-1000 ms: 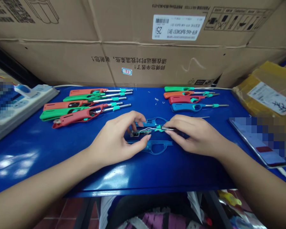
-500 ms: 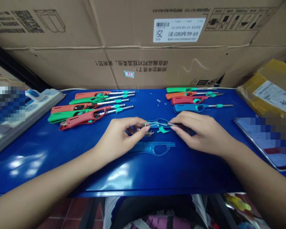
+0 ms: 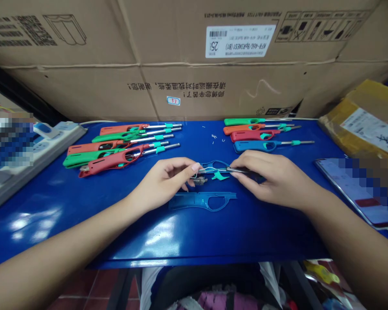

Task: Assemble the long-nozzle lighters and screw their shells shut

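Far left, the power strip [image 3: 53,137] lies at the edge of the blue table [image 3: 84,211], and beside it the left batch of stick lighters [image 3: 116,148] rests in a fan, red, orange and green.

Your left hand [image 3: 161,183] has changed most. A second ago it was spread wide, with the thumb down near the loose blue shell half [image 3: 202,200]. It has since drawn up and closed. Thumb and forefinger now meet tip to tip on the white wire [image 3: 201,170], and the other fingers curl under, just above a small metal part [image 3: 200,181] on the table. The shell half nearest you now lies uncovered and untouched. The lighter's insides are lifted off it, stretched between your two hands.

Behind the wire lies the second blue shell half [image 3: 215,164]. The teal trigger piece [image 3: 220,175], which sat in line with the tube a second ago, now lies loose on the table in front of it.

Your right hand [image 3: 274,178] has scarcely shifted. Thumb and forefinger are nipped shut on the metal tube [image 3: 237,170], which they hold level and pointing left. The remaining fingers are bent loosely, and the heel of the hand is low over the table.

Beyond it the right batch of lighters [image 3: 261,135] lies in a row, well apart from your hands. Further right are a phone [image 3: 358,189] and a yellow parcel [image 3: 365,120]. Cardboard boxes [image 3: 181,69] wall off the back.
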Motion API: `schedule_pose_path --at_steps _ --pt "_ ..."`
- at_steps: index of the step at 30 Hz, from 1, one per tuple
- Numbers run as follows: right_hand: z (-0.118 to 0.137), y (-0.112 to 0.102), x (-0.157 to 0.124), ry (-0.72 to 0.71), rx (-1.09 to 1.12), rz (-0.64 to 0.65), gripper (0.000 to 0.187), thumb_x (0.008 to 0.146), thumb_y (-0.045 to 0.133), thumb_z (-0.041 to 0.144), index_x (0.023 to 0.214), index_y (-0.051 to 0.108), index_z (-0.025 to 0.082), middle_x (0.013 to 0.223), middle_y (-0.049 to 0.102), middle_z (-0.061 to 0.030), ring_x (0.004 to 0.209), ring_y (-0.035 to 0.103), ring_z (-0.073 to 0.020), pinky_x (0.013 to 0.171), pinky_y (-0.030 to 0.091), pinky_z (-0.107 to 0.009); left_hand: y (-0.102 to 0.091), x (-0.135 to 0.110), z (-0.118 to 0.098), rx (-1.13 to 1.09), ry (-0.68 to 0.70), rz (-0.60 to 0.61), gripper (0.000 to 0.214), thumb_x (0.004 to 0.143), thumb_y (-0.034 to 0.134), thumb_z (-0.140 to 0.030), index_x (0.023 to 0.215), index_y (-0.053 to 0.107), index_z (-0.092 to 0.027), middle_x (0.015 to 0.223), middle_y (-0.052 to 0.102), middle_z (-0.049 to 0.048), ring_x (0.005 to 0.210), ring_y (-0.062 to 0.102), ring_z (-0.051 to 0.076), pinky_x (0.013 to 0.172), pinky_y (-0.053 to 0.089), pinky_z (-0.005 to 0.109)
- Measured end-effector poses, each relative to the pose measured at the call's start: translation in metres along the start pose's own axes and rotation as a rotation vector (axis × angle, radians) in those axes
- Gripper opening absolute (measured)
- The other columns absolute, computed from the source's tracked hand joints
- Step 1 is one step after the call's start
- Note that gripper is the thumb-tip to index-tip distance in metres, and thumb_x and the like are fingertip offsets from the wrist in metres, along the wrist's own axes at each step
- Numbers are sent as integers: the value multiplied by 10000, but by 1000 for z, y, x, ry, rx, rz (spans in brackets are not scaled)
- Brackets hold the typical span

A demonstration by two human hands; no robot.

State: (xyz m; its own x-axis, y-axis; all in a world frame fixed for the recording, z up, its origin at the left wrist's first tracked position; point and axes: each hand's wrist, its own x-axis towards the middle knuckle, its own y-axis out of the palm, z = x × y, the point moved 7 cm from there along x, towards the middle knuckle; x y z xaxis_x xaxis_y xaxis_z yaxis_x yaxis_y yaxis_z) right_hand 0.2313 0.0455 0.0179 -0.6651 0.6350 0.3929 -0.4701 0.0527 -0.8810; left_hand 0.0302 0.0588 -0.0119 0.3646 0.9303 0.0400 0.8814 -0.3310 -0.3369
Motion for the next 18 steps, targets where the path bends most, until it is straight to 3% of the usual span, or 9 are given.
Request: schedule_pose_path --at_steps 6,18 --pt "2 3 0 -11 32 134 95 985 540 241 1023 623 215 946 687 -38 828 636 -166 703 478 -292 4 1 10 -103 -38 64 209 845 760 -308 1000 751 -169 857 775 47 673 692 125 601 586 228" --pt "-4 11 -4 95 65 314 37 916 600 218 945 583 233 870 682 -1 706 584 -151 608 370 -266 8 -1 9 -22 -7 55 176 863 733 -306 972 755 -170 842 762 47 683 688 131 606 578 234"
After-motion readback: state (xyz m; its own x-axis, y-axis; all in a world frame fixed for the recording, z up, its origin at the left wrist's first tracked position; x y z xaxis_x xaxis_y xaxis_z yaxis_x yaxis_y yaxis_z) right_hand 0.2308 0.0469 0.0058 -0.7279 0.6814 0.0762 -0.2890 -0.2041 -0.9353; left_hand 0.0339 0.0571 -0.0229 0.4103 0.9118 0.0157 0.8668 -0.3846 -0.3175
